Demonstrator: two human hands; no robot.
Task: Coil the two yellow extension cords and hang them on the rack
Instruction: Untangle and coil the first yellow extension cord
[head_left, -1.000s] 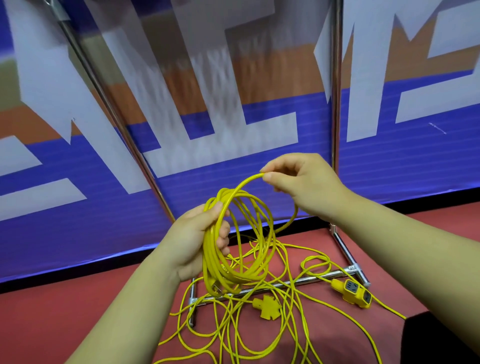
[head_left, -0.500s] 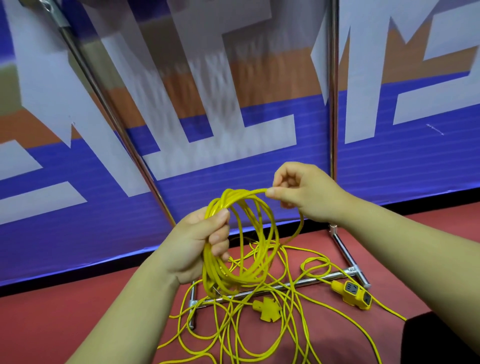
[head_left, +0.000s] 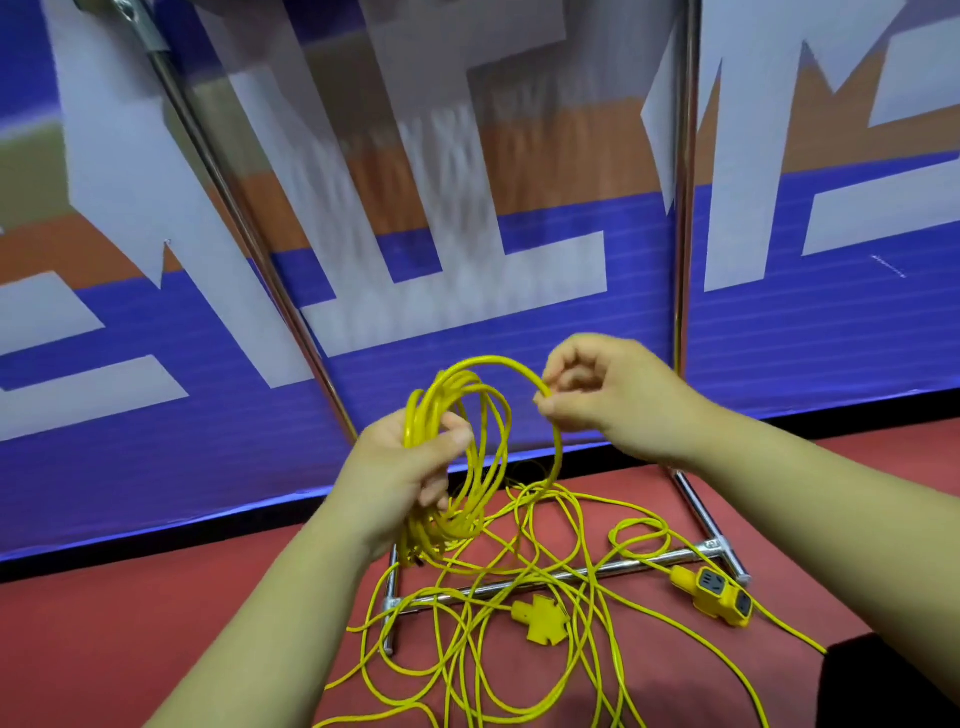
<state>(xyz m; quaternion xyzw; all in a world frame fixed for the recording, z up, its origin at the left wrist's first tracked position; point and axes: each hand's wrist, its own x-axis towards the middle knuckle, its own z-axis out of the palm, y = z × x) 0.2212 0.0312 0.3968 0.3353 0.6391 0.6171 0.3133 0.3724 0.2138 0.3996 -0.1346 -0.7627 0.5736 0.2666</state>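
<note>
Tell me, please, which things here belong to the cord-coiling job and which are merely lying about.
Job: yellow cord coil, gripped by the left hand, its top loop pinched by the right hand; loose yellow cord on the floor; yellow socket block; yellow cross-shaped connector; chrome rack.
Just there: printed banner; red floor; dark object at lower right.

Bright, even light; motion-blurred banner, wide-angle bending at edges.

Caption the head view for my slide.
Left hand grips a yellow cord coil, right hand pinches a loop, loose cord on the floor below.
</note>
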